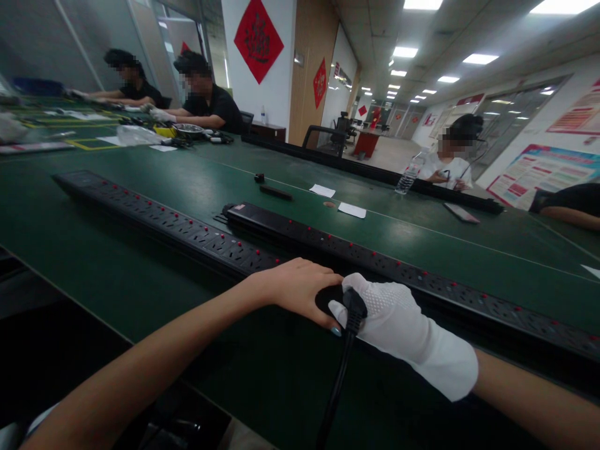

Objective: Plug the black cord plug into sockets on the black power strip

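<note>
Green table (197, 169), black plug (355, 305), white dotted glove (407, 328)

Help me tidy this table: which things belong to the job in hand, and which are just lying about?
Job, apparently:
- black plug with cord, in the right hand
- near power strip, at the left hand
- far power strip, perhaps

Lying about, apparently:
- water bottle
- white cards

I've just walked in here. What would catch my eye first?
Probably the white-gloved right hand holding a black plug at lower centre, against the bare left hand. Next, two long black power strips dotted red stretch across the green table. Behind, a red diamond-shaped decoration hangs top, left of centre.
</note>
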Tool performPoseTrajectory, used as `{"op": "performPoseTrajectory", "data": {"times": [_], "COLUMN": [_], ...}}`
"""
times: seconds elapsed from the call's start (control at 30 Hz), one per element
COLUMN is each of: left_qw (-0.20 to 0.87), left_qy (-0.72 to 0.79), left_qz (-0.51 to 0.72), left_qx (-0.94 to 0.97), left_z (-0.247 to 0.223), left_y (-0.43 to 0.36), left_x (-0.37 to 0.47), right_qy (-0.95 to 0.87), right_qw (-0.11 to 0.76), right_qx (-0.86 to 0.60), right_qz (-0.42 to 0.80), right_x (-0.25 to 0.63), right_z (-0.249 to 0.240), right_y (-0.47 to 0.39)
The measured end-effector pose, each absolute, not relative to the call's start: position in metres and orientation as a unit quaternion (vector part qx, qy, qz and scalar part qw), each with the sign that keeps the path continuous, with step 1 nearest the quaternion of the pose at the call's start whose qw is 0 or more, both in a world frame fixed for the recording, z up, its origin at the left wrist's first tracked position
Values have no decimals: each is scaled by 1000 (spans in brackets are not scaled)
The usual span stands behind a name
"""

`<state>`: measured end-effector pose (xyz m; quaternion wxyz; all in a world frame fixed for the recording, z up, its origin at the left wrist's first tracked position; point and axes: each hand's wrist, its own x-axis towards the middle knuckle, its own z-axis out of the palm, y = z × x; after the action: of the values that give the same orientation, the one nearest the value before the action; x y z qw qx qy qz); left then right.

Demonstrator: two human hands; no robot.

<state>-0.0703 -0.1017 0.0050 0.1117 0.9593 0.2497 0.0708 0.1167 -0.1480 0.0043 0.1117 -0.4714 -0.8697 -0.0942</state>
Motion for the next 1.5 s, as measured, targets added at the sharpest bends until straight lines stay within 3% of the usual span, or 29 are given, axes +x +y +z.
{"op": "performPoseTrajectory", "data": {"times": [0.5, 1.27, 1.5], "left_qw": [110, 96, 109], "left_qy": [255, 250, 253], "left_qz": [66, 57, 53], "left_qx": [958, 962, 960], "left_z": [5, 6, 6], "left_y": [-102, -102, -102], "left_x": [-70, -70, -70], "right_qy": [-872, -911, -910], "right_qw": [130, 132, 135], "right_qx": [-461, -387, -389], "right_qz": [-101, 58, 42], "right_x": [119, 122, 122], "right_z": [3, 16, 13], "right_y": [-148, -146, -147]}}
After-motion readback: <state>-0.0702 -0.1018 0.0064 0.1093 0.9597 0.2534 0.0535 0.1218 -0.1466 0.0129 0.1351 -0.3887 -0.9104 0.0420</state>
